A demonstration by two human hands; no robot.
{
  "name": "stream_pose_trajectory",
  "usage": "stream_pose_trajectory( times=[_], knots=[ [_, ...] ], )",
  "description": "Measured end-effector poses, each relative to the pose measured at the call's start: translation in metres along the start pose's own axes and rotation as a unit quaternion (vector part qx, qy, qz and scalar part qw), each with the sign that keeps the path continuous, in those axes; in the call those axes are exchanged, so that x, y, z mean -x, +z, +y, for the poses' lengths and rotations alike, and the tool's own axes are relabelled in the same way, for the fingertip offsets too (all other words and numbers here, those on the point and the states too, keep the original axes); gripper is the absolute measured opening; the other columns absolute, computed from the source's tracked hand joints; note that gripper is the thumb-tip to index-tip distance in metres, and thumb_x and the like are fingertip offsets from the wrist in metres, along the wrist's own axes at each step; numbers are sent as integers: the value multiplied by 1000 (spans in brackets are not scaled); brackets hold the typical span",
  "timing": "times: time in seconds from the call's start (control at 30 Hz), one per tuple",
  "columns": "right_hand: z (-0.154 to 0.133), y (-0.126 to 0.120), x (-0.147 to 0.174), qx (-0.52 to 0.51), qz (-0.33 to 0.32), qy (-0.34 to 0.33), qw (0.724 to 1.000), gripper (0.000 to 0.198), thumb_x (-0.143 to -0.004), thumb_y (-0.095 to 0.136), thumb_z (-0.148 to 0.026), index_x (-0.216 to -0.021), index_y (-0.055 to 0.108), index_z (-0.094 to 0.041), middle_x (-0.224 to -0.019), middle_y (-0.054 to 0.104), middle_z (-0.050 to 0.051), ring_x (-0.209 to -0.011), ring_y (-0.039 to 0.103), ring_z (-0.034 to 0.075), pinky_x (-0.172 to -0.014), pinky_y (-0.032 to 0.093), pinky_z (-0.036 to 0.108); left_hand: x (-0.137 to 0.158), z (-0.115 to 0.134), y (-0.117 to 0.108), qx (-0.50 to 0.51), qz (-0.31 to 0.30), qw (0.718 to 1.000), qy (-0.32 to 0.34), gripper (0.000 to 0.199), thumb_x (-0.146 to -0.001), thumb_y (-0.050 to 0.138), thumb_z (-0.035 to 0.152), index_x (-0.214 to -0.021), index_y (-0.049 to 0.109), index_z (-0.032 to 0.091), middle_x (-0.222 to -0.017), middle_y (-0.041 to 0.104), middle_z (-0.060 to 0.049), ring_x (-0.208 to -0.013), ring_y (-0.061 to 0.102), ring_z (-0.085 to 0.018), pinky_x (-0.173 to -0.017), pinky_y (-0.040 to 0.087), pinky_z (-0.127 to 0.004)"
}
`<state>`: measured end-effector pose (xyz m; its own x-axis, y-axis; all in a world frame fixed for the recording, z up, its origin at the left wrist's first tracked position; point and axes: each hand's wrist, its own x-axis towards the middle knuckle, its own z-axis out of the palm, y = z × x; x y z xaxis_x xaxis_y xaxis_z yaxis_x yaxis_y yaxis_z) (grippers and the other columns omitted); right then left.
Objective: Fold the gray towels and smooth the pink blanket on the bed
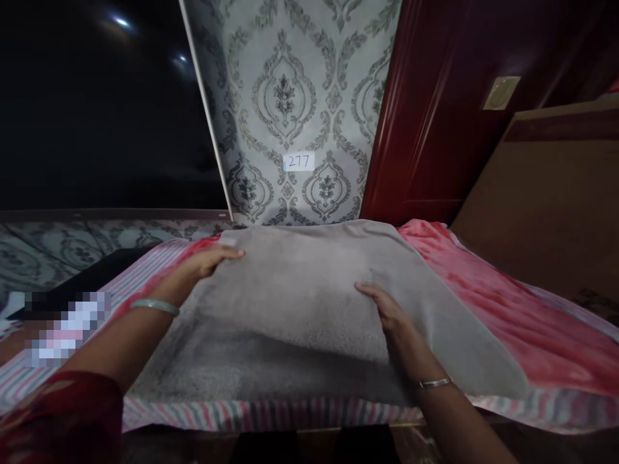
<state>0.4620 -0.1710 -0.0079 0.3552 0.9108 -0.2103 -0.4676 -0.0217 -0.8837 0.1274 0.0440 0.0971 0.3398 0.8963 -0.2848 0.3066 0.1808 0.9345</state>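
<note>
A soft grey towel [290,283] lies spread over the bed-like surface in front of me, its upper layer folded over with a loose, slightly raised near edge. My left hand [207,261] grips the left side of that layer, thumb on top and the other fingers mostly hidden. At the right side of the fold, my right hand [389,312] pinches the cloth with its thumb above; its remaining fingers are out of sight behind the edge. Wrinkles run across the towel near the right hand.
Beneath the towel are a pink-red blanket [488,296] and a striped sheet [290,415]. A large dark screen [97,116] stands at the left. Patterned wall [285,77], red wood panel [435,116] and cardboard box [551,193] bound the far and right sides.
</note>
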Motion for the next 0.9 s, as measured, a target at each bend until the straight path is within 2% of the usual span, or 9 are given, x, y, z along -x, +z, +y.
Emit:
stream_pose_trajectory(
  times=[0.07, 0.13, 0.2, 0.33, 0.47, 0.57, 0.77, 0.83, 0.9],
  knots=[
    [17, -4, -7, 33, 15, 8, 999, 35, -64, 73, -22, -100, 69, -21, -96, 78, 8, -95, 73, 28, -87, 61, 41, -6, -45, 3, 0, -25, 997, -67, 33, -47, 90, 31, -67, 70, 14, -63, 72, -11, -57, 69, -26, -55, 57, -33],
    [31, -8, -10, 53, 37, 4, 998, 38, -68, 71, -24, -105, 69, -23, -104, 77, 9, -105, 71, 28, -94, 58, 42, -10, -79, 6, 34, -22, 996, -81, 36, -48, 90, 36, -68, 70, 14, -64, 73, -10, -56, 69, -25, -56, 58, -34],
    [38, -10, -11, 67, 52, -4, 996, 39, -70, 71, -27, -109, 69, -25, -111, 76, 9, -112, 68, 28, -99, 56, 43, -12, -97, 8, 72, -9, 995, -72, 37, -51, 89, 40, -72, 71, 14, -70, 75, -11, -59, 70, -25, -58, 58, -34],
    [39, -7, -13, 79, 41, -12, 996, 41, -74, 71, -33, -112, 66, -23, -113, 74, 12, -113, 68, 29, -96, 58, 43, -9, -97, 8, 103, 8, 993, -66, 40, -57, 86, 46, -78, 72, 14, -77, 77, -12, -64, 72, -26, -60, 59, -35],
    [31, -5, -17, 94, 27, -11, 995, 44, -70, 72, -27, -113, 65, -22, -112, 75, 11, -105, 71, 28, -91, 60, 41, -3, -83, 9, 90, -32, 995, -33, 51, -50, 91, 41, -88, 72, 14, -83, 77, -11, -69, 73, -26, -64, 59, -34],
    [22, -11, -21, 117, 9, -33, 992, 47, -70, 72, -29, -117, 64, -22, -112, 75, 9, -103, 71, 27, -90, 60, 40, 0, -79, 8, 82, -39, 996, 9, 60, -47, 93, 45, -93, 71, 14, -83, 77, -10, -71, 73, -25, -66, 58, -33],
    [26, -25, -30, 167, -34, -15, 985, 59, -71, 73, -33, -127, 60, -22, -109, 76, 8, -101, 72, 29, -87, 60, 43, 6, -105, 19, 85, -27, 996, 16, 68, -40, 93, 48, -95, 68, 16, -87, 77, -9, -76, 73, -26, -68, 57, -33],
    [32, -32, -33, 171, -39, -6, 985, 63, -70, 72, -35, -131, 58, -22, -112, 75, 8, -102, 72, 29, -88, 60, 44, 9, -114, 22, 94, -30, 995, 16, 70, -42, 92, 49, -98, 67, 16, -90, 77, -9, -79, 73, -26, -70, 57, -33],
    [33, -39, -36, 197, -31, -25, 979, 68, -71, 71, -36, -135, 56, -20, -117, 73, 10, -107, 70, 30, -93, 57, 46, 10, -117, 21, 92, -30, 995, 6, 68, -45, 92, 49, -99, 67, 16, -94, 77, -10, -83, 73, -26, -71, 57, -32]
  ],
)
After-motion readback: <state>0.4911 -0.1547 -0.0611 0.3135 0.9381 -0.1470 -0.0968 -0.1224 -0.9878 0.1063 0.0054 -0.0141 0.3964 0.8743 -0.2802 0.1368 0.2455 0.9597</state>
